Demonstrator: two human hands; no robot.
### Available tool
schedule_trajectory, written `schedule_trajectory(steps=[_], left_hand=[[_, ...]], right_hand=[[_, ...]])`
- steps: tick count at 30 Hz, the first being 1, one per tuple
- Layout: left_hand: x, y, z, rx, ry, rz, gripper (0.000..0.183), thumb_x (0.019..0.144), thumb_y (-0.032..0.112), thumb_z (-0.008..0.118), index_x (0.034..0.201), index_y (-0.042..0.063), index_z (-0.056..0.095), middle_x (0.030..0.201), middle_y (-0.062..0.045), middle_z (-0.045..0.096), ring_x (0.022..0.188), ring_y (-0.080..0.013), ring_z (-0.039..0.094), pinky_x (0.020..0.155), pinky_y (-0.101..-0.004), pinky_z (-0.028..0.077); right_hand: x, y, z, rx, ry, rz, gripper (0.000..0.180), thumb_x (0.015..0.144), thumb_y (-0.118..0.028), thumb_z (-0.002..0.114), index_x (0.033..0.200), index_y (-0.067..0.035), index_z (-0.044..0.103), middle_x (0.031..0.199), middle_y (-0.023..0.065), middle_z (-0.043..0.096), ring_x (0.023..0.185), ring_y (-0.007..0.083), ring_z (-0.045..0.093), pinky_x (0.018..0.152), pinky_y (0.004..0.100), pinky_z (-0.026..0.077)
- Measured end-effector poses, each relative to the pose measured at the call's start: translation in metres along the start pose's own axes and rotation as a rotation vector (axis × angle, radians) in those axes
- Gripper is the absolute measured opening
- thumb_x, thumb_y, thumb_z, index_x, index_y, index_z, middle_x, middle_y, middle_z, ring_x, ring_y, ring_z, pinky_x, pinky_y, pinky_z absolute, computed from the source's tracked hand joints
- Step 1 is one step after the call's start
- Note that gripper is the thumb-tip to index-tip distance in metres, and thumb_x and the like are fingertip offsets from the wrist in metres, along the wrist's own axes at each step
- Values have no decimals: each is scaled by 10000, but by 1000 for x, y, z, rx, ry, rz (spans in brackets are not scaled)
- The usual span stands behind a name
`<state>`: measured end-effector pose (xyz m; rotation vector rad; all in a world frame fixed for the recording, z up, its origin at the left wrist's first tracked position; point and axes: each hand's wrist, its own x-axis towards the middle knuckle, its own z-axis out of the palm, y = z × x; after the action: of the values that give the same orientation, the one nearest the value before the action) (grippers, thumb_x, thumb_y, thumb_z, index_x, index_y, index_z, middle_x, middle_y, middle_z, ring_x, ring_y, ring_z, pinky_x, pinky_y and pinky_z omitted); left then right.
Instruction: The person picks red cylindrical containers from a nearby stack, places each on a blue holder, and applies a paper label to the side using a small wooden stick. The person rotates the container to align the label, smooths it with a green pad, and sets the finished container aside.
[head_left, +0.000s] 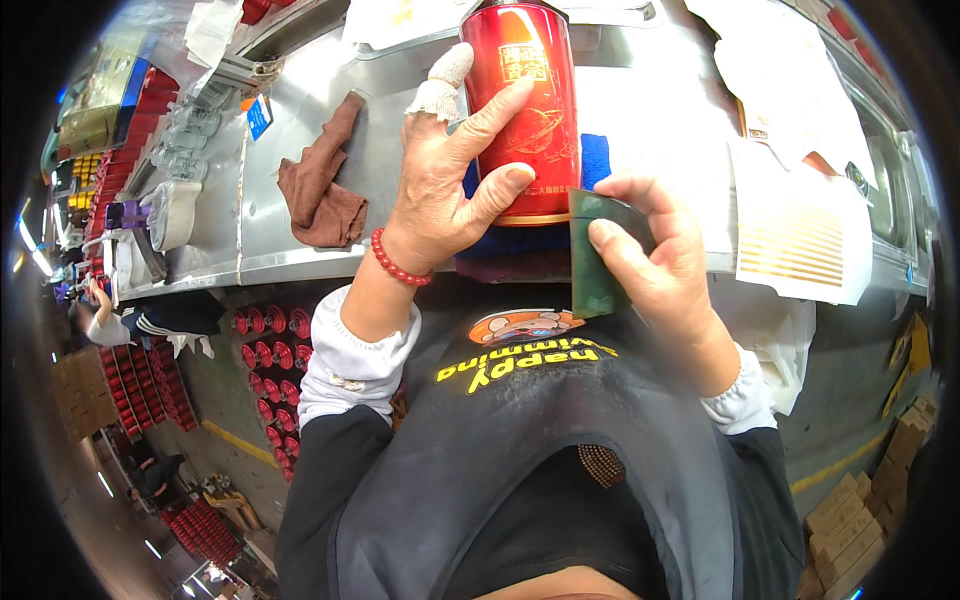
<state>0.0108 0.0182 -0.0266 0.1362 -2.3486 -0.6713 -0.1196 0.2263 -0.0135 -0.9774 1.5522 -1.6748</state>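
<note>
A glossy red cylindrical container (529, 120) with gold print lies on blue cloth (596, 161) at the bench's near edge, its gold-rimmed end towards me. My left hand (457, 165) rests on its left side, thumb and index finger spread over the surface. White cloth wraps one of that hand's fingers, and a red bead bracelet circles the wrist. Pinched between the thumb and fingers of my right hand (652, 240) is a flat dark green scraper-like sheet (596, 270). Its upper left corner is close to the container's near right end; whether they touch I cannot tell.
A crumpled brown cloth (322, 187) lies on the metal bench (262, 217) to the left. Gold-striped white sheets (795, 240) overhang its right edge. Clear glass-like items (184, 135) line the far left. Red parts in racks (274, 367) stand below, and another person (150, 319) is at left.
</note>
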Motion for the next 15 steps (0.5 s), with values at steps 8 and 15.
schedule_trajectory(steps=[8, 15], left_hand=[[-1, 1, 0, 1, 11, -8, 573, 931, 494, 675, 1384, 144, 649, 1540, -271, 381, 1379, -405, 417, 1152, -470, 304], [0, 0, -1, -13, -5, -3, 565, 931, 479, 681, 1381, 140, 652, 1548, -270, 372, 1380, -404, 416, 1150, -467, 307]], right_hand=[[2, -1, 4, -142, -117, 0, 272, 922, -48, 623, 1180, 17, 571, 1094, 64, 628, 1042, 129, 575, 950, 287, 459], [4, 0, 6, -135, -106, 31, 265, 920, -58, 620, 1169, 18, 570, 1061, 65, 634, 990, 113, 575, 904, 275, 471]])
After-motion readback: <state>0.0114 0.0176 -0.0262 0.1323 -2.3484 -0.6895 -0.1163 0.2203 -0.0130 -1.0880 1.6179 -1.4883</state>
